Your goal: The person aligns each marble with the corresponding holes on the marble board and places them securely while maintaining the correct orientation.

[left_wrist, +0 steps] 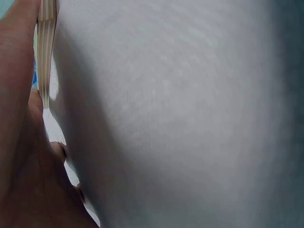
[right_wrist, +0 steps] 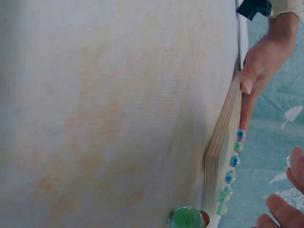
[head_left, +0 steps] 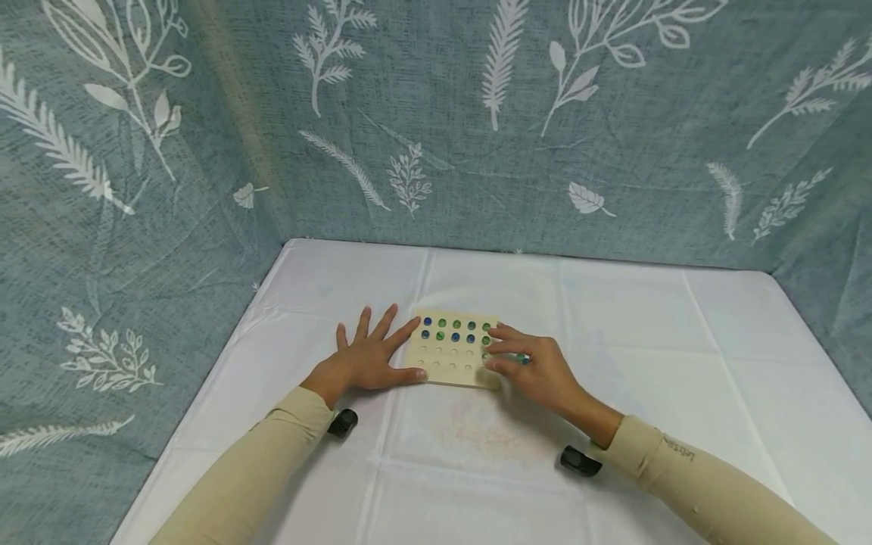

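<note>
One grey-blue cloth backdrop (head_left: 436,182) with white leaf prints stands behind one white-covered table (head_left: 654,363), over which reach two beige sleeves (head_left: 252,469). The left hand (head_left: 368,359) lies spread and unclenched, thumb and forefinger touching the left side of one pale pegboard (head_left: 446,375) on the table; the right hand (head_left: 541,371), fingers curled and grasping a green marble (head_left: 523,359), has its fingertips at the board's right edge. Two black wrist devices (head_left: 580,461) follow, then blue and green marbles (head_left: 456,337) seated in the board's two far rows, with bare hollows nearer.
</note>
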A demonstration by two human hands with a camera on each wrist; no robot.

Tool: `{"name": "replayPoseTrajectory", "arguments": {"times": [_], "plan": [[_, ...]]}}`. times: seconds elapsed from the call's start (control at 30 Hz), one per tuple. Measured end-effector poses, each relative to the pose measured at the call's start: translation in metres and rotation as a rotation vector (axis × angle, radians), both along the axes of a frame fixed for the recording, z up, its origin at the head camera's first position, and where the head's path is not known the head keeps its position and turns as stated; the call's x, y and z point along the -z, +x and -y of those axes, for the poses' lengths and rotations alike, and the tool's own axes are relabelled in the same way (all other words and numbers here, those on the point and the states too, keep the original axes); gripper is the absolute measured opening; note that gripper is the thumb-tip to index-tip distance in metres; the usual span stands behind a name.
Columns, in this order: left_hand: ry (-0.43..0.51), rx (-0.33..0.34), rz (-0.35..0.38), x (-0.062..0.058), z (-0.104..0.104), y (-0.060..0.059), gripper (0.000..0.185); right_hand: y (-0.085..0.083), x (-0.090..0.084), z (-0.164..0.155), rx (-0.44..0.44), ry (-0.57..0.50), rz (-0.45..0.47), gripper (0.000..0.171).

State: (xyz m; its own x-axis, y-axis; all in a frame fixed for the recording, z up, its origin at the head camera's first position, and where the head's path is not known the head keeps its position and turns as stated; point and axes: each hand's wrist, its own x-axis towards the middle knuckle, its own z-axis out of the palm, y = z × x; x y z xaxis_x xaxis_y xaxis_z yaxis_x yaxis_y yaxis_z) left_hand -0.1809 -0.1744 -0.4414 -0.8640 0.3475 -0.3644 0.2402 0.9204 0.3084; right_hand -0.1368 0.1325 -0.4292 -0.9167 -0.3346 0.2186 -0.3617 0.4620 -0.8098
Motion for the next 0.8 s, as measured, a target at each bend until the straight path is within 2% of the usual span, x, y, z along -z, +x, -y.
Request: {"name": "replayPoseTrajectory", "arguments": {"times": [0.27, 0.53, 0.8], "plan": [[-0.005, -0.004, 0.006, -0.002, 0.000, 0.001, 0.099, -0.003, -0.001, 0.004, -0.002, 0.005, -0.025, 0.024], [-0.004, -0.009, 0.017, -0.002, -0.001, 0.001, 0.099, -0.007, 0.000, 0.011, -0.010, -0.002, -0.054, 0.019], [-0.016, -0.012, 0.027, -0.003, 0.000, 0.002, 0.099, -0.010, -0.001, 0.020, -0.018, 0.008, -0.045, 0.019]]}}
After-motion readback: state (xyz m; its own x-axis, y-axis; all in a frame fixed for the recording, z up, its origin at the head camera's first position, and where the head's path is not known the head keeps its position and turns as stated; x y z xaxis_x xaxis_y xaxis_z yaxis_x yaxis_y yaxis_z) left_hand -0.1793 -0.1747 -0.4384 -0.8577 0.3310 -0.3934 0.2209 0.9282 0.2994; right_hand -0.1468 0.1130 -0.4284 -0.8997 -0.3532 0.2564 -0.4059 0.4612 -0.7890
